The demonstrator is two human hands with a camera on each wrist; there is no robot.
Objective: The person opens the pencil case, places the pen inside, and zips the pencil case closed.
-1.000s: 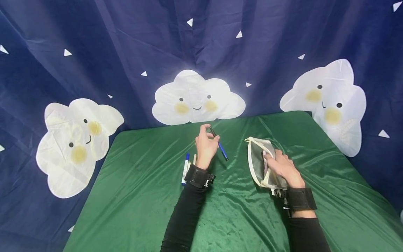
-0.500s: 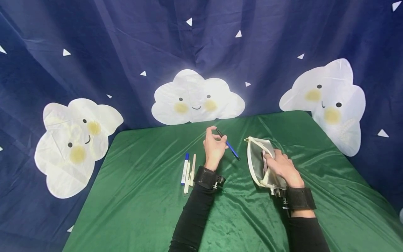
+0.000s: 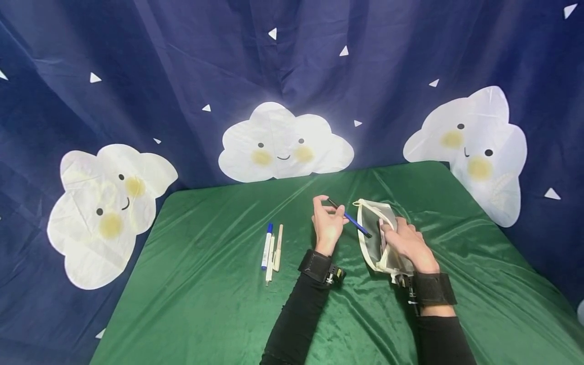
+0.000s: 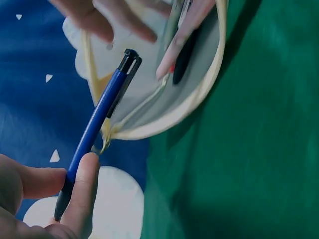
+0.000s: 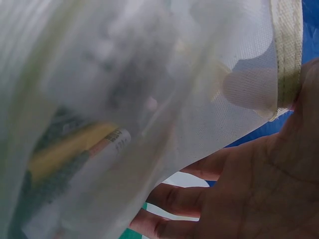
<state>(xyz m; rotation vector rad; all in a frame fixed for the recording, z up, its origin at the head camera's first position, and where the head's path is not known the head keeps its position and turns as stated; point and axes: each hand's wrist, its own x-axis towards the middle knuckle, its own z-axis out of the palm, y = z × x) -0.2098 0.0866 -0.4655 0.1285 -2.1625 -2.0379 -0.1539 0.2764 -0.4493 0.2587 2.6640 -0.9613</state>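
A blue ballpoint pen with black ends [image 3: 357,224] is pinched between the thumb and fingers of my left hand [image 3: 328,226]. Its clip end points toward the open mouth of a mesh zip pouch [image 3: 363,245] and overlaps the opening in the head view. My right hand [image 3: 409,244] grips the pouch by its zipped edge, thumb inside the mouth and fingers outside, keeping it spread. Looking in from the left wrist, I see a dark pen [image 4: 184,59] within the pouch. Through the mesh, the right wrist view shows a white-and-yellow pen [image 5: 107,144], blurred.
Left of my hands, a white marker with a blue cap [image 3: 267,247] and two slim cream pens [image 3: 278,247] lie side by side on the green cloth [image 3: 205,284]. A dark blue curtain with clouds [image 3: 285,147] rises behind the table's far edge.
My left hand has moved right and a little nearer with the blue pen, bringing it to the pouch's mouth. The pens on the cloth are now uncovered. My right hand and the pouch stay put.
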